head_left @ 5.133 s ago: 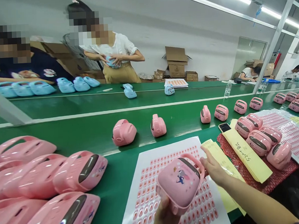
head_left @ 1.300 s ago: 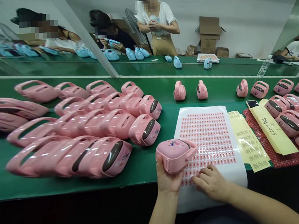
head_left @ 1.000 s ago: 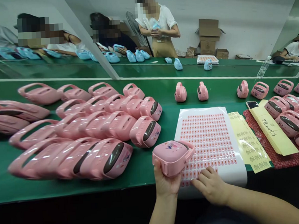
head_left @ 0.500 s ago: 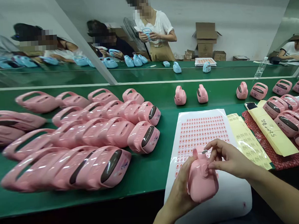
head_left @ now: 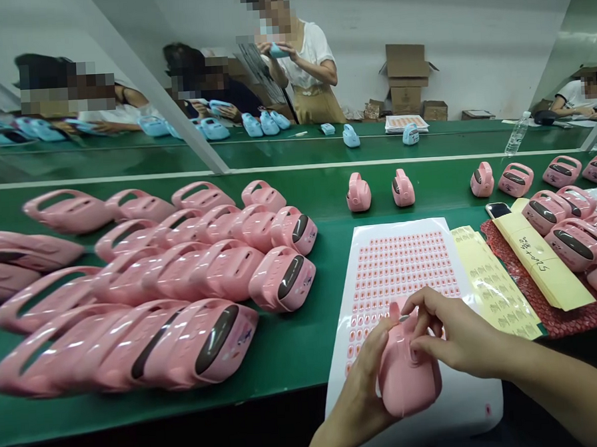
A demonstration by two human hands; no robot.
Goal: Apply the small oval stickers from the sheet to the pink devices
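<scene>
Green conveyor worktop point(head_left: 287, 391) carries rows of glossy pink plastic cases point(head_left: 181, 276). From your head view, your left hand point(head_left: 361, 407) grips one smooth rounded pink case point(head_left: 409, 378) clamped on end above the white sticker sheet point(head_left: 401, 265), while your right hand point(head_left: 464, 338) pinches its fingertips together on a small pale sliver point(head_left: 404, 318) at the case's side.

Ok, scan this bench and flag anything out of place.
One thing: a smartphone lies on the green bench beside the yellow paper, right by the pink cases. It's the only thing there that isn't a case or paper.
</scene>
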